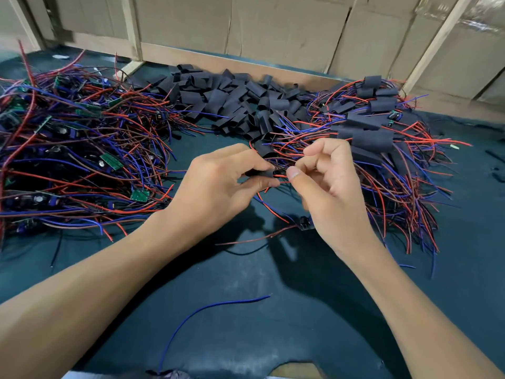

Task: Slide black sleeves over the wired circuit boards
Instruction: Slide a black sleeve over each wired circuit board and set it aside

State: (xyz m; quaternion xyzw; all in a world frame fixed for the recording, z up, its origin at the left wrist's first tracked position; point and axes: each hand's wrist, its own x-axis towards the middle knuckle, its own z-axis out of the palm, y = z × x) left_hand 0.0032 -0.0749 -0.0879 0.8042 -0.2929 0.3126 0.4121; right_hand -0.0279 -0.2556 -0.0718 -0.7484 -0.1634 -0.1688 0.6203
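Two bare forearms come in from the bottom edge; no sleeve, watch, band or glove shows on either; the left hand (218, 184) and right hand (330, 184) wear no rings; nails are short and unpainted, the right thumbnail plainly in view; wrists are slim.

A: Sleeve in work?
B: Black sleeve (259, 173), short flat tube, lies roughly horizontal above the mat, red wire entering its right end.
A: Its board?
B: Small dark circuit board (306, 223), hangs lower right on red/blue wires, mostly hidden.
A: Stock?
B: Loose black sleeves pile (232, 102) at back centre. Bare boards heap (76, 149) on left, green boards w/ red, blue, brown wires, tangled. Sleeved boards heap (377, 138) on right, wires fanning out toward the front.
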